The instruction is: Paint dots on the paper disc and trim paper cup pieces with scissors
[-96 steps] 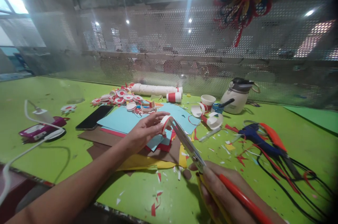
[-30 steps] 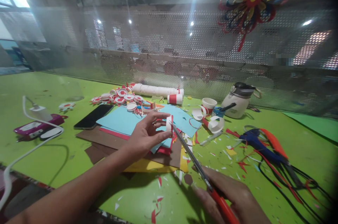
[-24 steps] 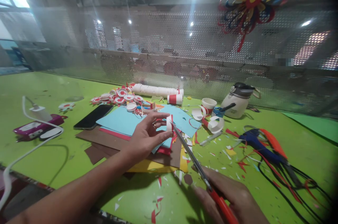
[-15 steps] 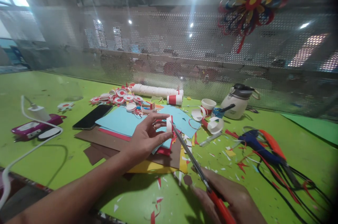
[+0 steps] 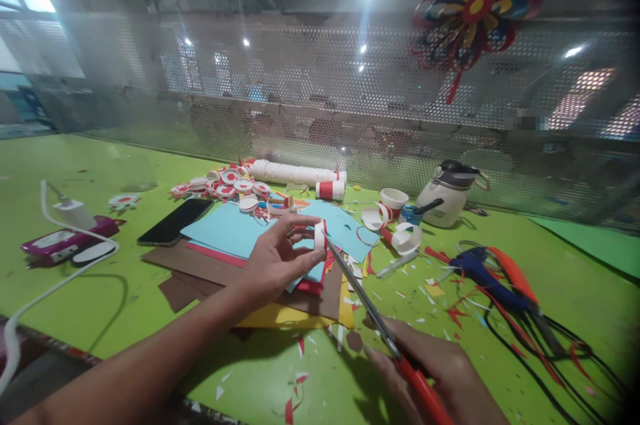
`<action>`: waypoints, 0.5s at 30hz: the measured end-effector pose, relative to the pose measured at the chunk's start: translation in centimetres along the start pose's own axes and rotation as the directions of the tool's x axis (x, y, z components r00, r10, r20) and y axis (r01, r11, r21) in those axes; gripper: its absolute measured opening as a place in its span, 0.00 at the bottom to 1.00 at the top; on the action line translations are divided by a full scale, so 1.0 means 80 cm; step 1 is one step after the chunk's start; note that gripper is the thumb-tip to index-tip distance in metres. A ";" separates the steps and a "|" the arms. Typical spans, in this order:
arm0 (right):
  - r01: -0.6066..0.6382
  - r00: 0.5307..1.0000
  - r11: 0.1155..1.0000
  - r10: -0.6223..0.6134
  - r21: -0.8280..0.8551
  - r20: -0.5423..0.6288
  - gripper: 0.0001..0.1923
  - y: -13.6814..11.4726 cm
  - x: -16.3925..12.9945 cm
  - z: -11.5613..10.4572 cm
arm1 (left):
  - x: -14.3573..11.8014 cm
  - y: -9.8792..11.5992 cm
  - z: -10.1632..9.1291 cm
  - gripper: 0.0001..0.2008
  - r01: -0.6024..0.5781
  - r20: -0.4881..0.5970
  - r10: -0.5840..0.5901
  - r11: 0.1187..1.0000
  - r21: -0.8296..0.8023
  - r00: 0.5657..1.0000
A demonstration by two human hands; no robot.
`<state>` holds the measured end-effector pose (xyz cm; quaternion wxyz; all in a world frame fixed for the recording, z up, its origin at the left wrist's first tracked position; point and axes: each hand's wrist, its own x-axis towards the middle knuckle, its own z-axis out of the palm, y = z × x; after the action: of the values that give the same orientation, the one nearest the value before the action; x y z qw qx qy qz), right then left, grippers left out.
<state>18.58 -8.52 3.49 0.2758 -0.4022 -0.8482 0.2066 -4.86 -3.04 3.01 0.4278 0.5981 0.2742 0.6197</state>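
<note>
Between the thumb and fingers of my left hand (image 5: 280,255) is a cut piece of paper cup (image 5: 320,236), white with a red edge. My right hand (image 5: 435,365) grips red-handled scissors (image 5: 367,305). Their blades point up and left, with the tips at the red edge of the cup piece. Beneath my left hand lie light blue sheets (image 5: 225,228), over red, brown (image 5: 200,271) and yellow sheets (image 5: 280,317). Small red and white paper scraps (image 5: 300,381) are scattered below the scissors.
Behind are red-and-white paper discs (image 5: 230,178), stacked cups (image 5: 295,171) and a white jug (image 5: 445,195). A black phone (image 5: 175,221) and purple power strip (image 5: 65,241) with white cable lie left. At right lies a blue-and-orange glue gun (image 5: 500,278) with black cord.
The scissors and my right hand have shifted very slightly to the right. My left hand and the cup piece stay almost still.
</note>
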 end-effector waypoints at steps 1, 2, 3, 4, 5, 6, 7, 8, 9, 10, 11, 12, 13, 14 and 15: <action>0.010 1.000 1.000 -0.010 -0.016 -0.023 0.13 0.003 -0.001 0.000 | 0.000 0.000 -0.001 0.17 -0.004 -0.003 0.004 1.000 0.010 1.000; 0.019 0.999 0.999 -0.021 -0.034 -0.046 0.13 0.005 -0.002 0.000 | 0.000 0.000 -0.001 0.16 -0.011 -0.008 0.011 1.000 0.023 1.000; 0.025 0.997 0.998 -0.029 -0.055 -0.065 0.13 0.008 -0.002 0.000 | 0.000 0.000 -0.002 0.16 -0.018 -0.011 0.019 0.999 0.034 1.000; 0.028 0.997 0.997 -0.033 -0.076 -0.074 0.13 0.010 -0.002 -0.001 | 0.000 -0.001 -0.002 0.16 -0.024 -0.012 0.025 0.999 0.043 1.000; 0.028 0.997 0.995 -0.035 -0.092 -0.068 0.13 0.011 -0.002 -0.002 | 0.000 -0.002 -0.003 0.16 -0.028 -0.011 0.029 0.998 0.050 1.000; 0.026 0.998 0.995 -0.031 -0.101 -0.053 0.14 0.011 -0.001 -0.003 | 0.000 -0.003 -0.003 0.16 -0.027 -0.010 0.027 0.998 0.056 1.000; 0.025 0.999 0.995 -0.028 -0.101 -0.031 0.14 0.011 0.000 -0.004 | 0.000 -0.003 -0.004 0.16 -0.022 -0.004 0.022 0.998 0.060 1.000; 0.025 1.000 0.995 -0.026 -0.093 -0.007 0.14 0.011 0.001 -0.006 | 0.000 -0.004 -0.004 0.16 -0.019 0.002 0.018 0.998 0.062 1.000; 0.030 0.999 0.996 -0.029 -0.080 0.019 0.14 0.011 0.001 -0.008 | 0.000 -0.004 -0.004 0.16 -0.016 0.006 0.015 0.998 0.064 1.000; 0.038 0.999 0.997 -0.035 -0.065 0.037 0.15 0.011 0.002 -0.009 | 0.000 -0.003 -0.004 0.16 -0.014 0.009 0.014 0.998 0.063 1.000; 0.044 0.998 0.998 -0.042 -0.052 0.050 0.15 0.011 0.002 -0.009 | 0.000 -0.003 -0.004 0.16 -0.014 0.012 0.014 0.998 0.059 1.000; 0.048 0.997 0.998 -0.046 -0.040 0.055 0.15 0.012 0.002 -0.009 | 0.000 -0.002 -0.003 0.16 -0.013 0.013 0.012 0.998 0.055 1.000; 0.051 0.997 0.998 -0.049 -0.032 0.057 0.16 0.014 0.002 -0.009 | 0.000 -0.001 -0.002 0.16 -0.011 0.014 0.010 0.999 0.051 1.000; 0.054 0.997 0.998 -0.052 -0.029 0.055 0.16 0.015 0.001 -0.008 | 0.000 0.000 -0.002 0.17 -0.006 0.014 0.005 0.999 0.048 1.000; 0.061 0.997 0.998 -0.060 -0.026 0.049 0.16 0.016 0.000 -0.007 | 0.000 0.000 -0.001 0.16 -0.002 0.012 0.001 0.999 0.049 1.000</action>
<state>19.70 -7.66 3.19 0.2557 -0.3749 -0.8693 0.1959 -4.94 -3.05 3.02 0.4144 0.6120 0.2863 0.6097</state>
